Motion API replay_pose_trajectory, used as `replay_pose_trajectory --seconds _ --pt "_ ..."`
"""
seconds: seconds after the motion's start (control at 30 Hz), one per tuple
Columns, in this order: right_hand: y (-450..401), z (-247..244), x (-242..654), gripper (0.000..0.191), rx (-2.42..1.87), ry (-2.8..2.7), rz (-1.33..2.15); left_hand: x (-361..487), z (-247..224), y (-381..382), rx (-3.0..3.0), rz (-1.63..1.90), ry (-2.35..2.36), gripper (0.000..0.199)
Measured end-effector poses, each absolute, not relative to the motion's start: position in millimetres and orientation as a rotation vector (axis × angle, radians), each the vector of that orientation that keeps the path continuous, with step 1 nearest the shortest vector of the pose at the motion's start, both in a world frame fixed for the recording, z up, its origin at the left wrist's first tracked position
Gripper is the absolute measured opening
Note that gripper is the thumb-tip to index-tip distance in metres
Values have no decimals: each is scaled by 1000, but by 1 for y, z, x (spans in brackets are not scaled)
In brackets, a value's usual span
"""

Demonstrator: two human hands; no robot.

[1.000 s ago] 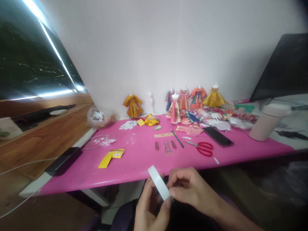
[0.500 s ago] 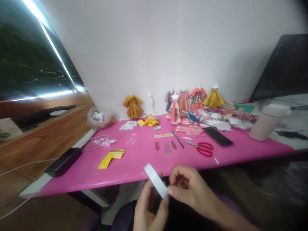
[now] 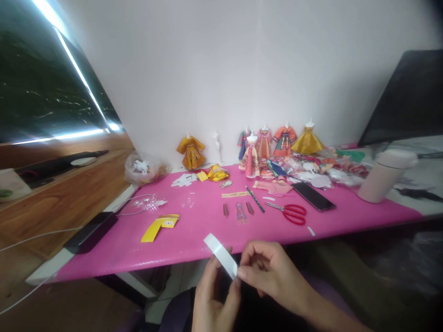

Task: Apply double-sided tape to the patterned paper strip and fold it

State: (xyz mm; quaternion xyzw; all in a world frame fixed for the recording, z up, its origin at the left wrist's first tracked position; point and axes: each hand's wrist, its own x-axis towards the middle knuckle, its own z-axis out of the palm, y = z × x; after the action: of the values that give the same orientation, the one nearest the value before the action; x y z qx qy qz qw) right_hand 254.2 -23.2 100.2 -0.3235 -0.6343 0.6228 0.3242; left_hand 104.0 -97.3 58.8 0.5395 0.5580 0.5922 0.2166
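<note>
A white strip (image 3: 220,254), flat and slightly glossy, slants in front of the table's near edge. Thumb and fingers of my left hand (image 3: 216,290) hold it from below and the side. My right hand (image 3: 272,272) pinches the strip's lower end between thumb and forefinger, its other fingers curled. On the pink table (image 3: 114,258) beyond lie a patterned fabric piece (image 3: 241,213) between two small dark red pointed pieces, a dark pencil (image 3: 255,199) and red-handled scissors (image 3: 289,213).
Small dressed mannequins (image 3: 191,152) stand along the wall, with a heap of doll clothes and plastic bags (image 3: 311,170) at right. A phone (image 3: 314,196), a pale bottle (image 3: 386,177), a yellow folded strip (image 3: 159,227) and a black box with cables (image 3: 92,232) lie around.
The white strip and both hands have shifted slightly left. The strip's lower end now lifts a little at my right fingertips. Things on the table stay put.
</note>
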Motion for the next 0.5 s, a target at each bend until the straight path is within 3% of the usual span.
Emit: replay_pose_trajectory --seconds 0.5 --pt "-23 100 258 21 -730 -1660 1681 113 72 -96 1485 1648 1536 21"
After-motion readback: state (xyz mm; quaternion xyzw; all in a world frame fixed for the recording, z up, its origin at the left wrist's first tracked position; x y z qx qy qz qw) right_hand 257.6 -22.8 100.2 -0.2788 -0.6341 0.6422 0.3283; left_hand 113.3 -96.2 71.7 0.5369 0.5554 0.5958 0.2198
